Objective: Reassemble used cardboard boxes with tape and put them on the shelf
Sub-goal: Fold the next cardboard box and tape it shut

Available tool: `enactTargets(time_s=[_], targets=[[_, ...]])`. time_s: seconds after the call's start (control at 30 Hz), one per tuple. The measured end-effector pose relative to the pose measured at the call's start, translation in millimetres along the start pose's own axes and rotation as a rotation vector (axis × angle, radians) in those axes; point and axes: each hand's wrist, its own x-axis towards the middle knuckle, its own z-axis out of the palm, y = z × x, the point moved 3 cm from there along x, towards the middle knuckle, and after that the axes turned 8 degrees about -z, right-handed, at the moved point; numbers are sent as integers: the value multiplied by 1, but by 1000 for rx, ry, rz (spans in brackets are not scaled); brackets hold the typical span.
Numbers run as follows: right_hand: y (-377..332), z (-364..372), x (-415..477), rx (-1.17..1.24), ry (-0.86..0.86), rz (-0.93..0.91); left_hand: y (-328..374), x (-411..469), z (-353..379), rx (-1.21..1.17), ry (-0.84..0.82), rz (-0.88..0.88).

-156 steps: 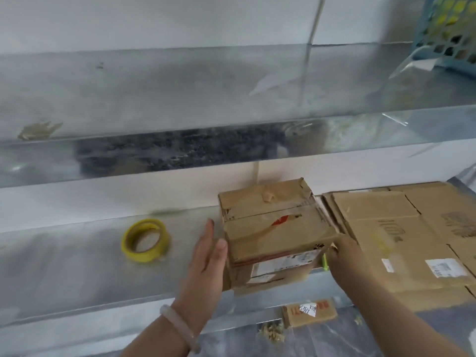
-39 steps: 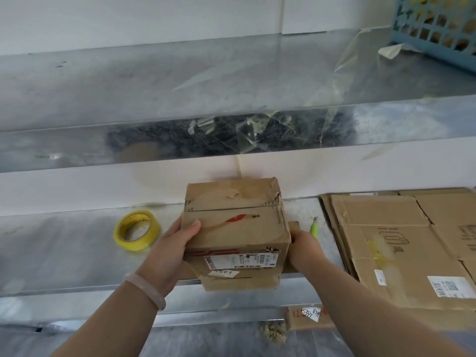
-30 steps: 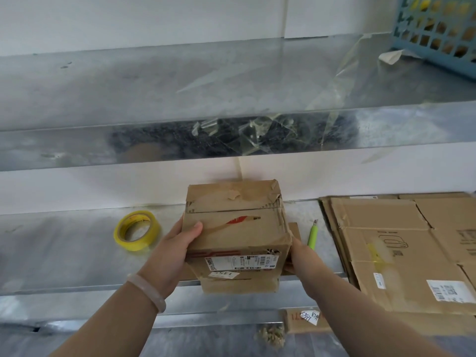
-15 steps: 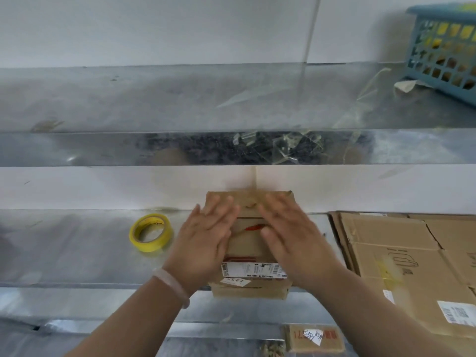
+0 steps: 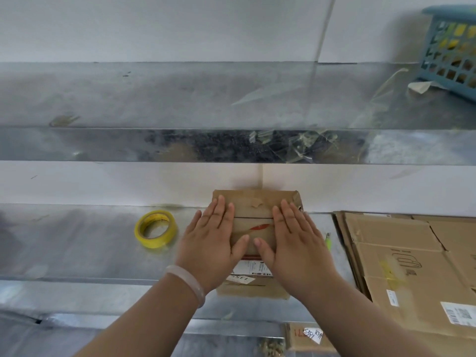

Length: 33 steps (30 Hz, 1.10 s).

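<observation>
Head view is showing both hands lying flat on top of a box (image 5: 253, 202) that is standing on the lower shelf (image 5: 77, 243). Left hand (image 5: 213, 243) is resting open, fingers extended and together, palm down on the left half of the box top. Right hand (image 5: 293, 243) is resting open in the same way on the right half, with the two thumbs almost touching near the middle. Neither hand is gripping anything. A bracelet (image 5: 186, 282) is sitting on the left wrist.

Box is standing with its back against the wall, and its front face, bearing a label (image 5: 253, 269), is overhanging the shelf's front edge. A seam is running across the top between the hands, beside a red mark (image 5: 260, 227).

Tape (image 5: 155, 228), a yellow roll, is lying flat on the shelf to the left of the box, near but apart from it. Flattened cartons (image 5: 412, 266) are lying stacked toward the right end of the shelf. A green pen (image 5: 328, 242) is lying between the box and the cartons.

A blue basket (image 5: 453, 47) is standing at the right end of the upper shelf (image 5: 154, 99).
</observation>
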Motion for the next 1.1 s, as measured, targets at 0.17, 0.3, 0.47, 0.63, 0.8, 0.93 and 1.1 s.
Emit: enactTargets(time_s=[0.17,0.3,0.47,0.63,0.8,0.93,1.1], targets=[[14,-6,1,190,-77,153,-5,1,0,-320,-125,-111],[29,-6,3,495,-136,183,-10,3,0,-631,-163,-182],[39,-9,-11,1012,-19,189,-16,4,9,-1176,-293,-434],[74,17,-32,1054,111,402,-33,10,7,-1186,-225,-457],[104,58,-36,485,-401,334,-46,18,-11,-1139,-252,-413],[113,82,-47,165,-541,169,-51,28,-14,-1034,-285,-344],[129,92,-41,-15,-522,126,-46,38,-16,-973,-328,-260]])
